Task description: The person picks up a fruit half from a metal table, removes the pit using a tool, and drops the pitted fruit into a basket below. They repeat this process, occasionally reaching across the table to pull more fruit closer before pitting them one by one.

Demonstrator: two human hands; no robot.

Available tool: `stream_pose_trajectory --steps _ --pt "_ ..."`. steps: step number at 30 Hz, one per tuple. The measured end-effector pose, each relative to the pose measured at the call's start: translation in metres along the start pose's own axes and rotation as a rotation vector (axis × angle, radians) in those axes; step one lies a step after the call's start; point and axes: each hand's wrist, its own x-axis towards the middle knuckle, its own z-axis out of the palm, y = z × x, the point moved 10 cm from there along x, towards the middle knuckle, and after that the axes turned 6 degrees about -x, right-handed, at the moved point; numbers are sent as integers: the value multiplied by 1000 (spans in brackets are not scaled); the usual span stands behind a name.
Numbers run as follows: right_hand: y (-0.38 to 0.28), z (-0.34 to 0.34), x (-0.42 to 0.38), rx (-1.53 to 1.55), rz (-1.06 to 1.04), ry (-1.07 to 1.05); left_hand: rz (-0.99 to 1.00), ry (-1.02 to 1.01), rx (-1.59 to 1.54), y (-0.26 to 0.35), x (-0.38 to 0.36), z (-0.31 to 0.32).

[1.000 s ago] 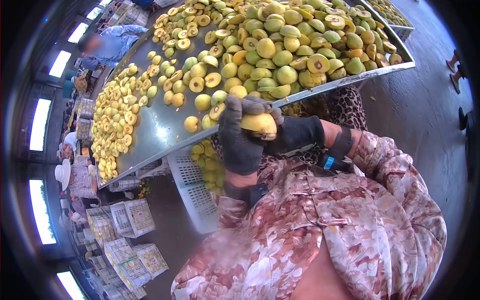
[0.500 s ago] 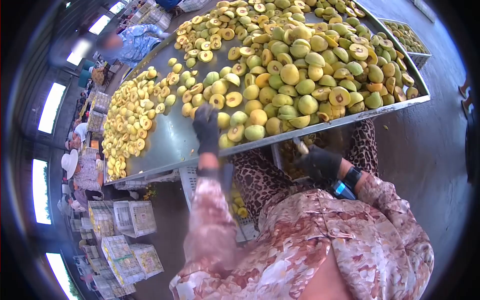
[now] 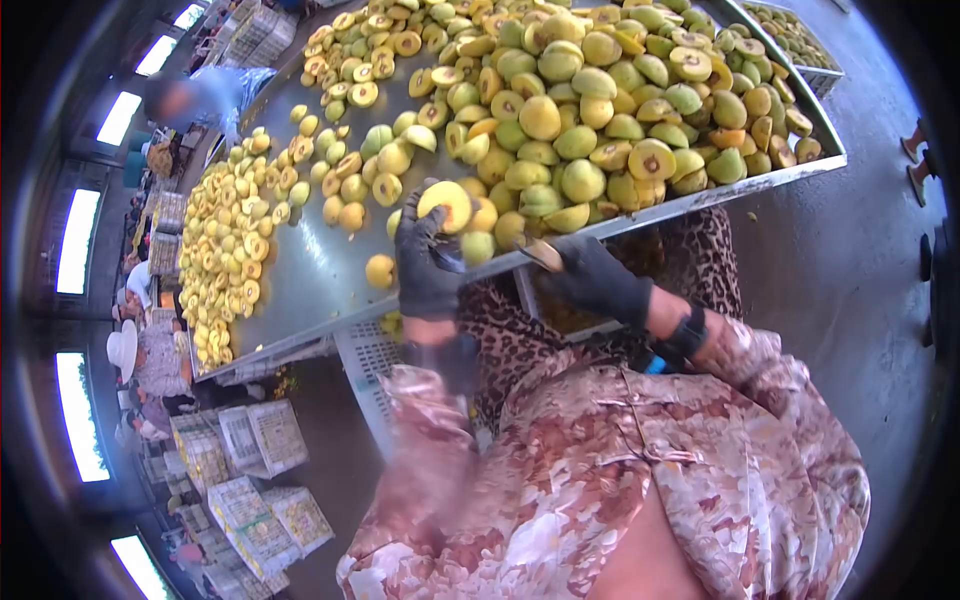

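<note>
Left hand (image 3: 428, 265), dark-gloved, held halved yellow fruit (image 3: 446, 206) with fingers curled round it, over near side of grey metal table (image 3: 325, 265). Right hand (image 3: 602, 285), dark-gloved, was closed round short tan tool (image 3: 543, 254), kind unclear, right of held fruit. Good handling seemed to call for firm grip from below, fingers well off tool's tip. Raised metal rim (image 3: 660, 211) ran close to both hands; heap of yellow-green fruit (image 3: 583, 182) crowded far right. Freer room: bare metal, left.
</note>
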Motion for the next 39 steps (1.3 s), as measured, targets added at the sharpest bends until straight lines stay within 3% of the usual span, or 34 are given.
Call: stream_pose_trajectory --steps 1,3,7,12,13,16,17,19,20,21,22,23,24,25,26,27,29,31,33,35,36,37,39 --pt "1 11 10 7 -1 2 46 27 12 0 -20 13" --pt "4 19 19 15 61 10 -92 101 -323 -11 -45 32" --pt "-6 27 20 -133 -19 8 6 98 -211 -10 -64 66" --pt "6 33 3 -45 66 -67 -2 109 -307 -19 -62 81" --pt "4 33 2 22 -8 -48 -10 85 -336 -19 -63 87" --pt "-9 27 -6 208 -169 -22 87 108 61 -2 -71 99" --pt "-14 24 -12 251 -183 -38 39 58 42 -8 -72 103" --pt "-21 35 -23 409 -111 -268 -54 -30 8 -18 -83 107" --pt "-21 47 -31 511 -25 -479 83 -23 217 3 -91 107" --pt "-14 53 -41 504 -17 -590 55 2 -22 6 -95 97" --pt "-7 58 -51 492 -10 -701 105 184 67 15 -99 53" --pt "6 59 -64 381 -83 -717 84 306 -18 26 -106 11" --pt "33 52 -70 170 31 -680 69 426 -107 43 -113 -34" --pt "58 41 -75 -39 144 -630 109 420 436 78 -117 -63" --pt "83 29 -83 -481 191 -566 140 530 724 89 -110 -138" --pt "99 16 -85 -916 237 -480 259 530 991 109 -101 -158" --pt "86 15 -64 -555 237 -340 521 490 1504 132 -59 -157" --pt "75 22 -52 -270 191 -293 500 472 1444 122 7 -167" --pt "64 35 -43 -60 98 -318 70 550 1095 87 57 -148" --pt "47 33 -43 164 243 -326 33 459 1465 43 126 -205" --pt "43 32 -43 276 311 -324 8 503 1401 30 142 -211" --pt "49 30 -45 154 298 -340 108 617 1702 46 143 -175" --pt "63 24 -51 -85 279 -369 631 303 1865 56 158 -112"
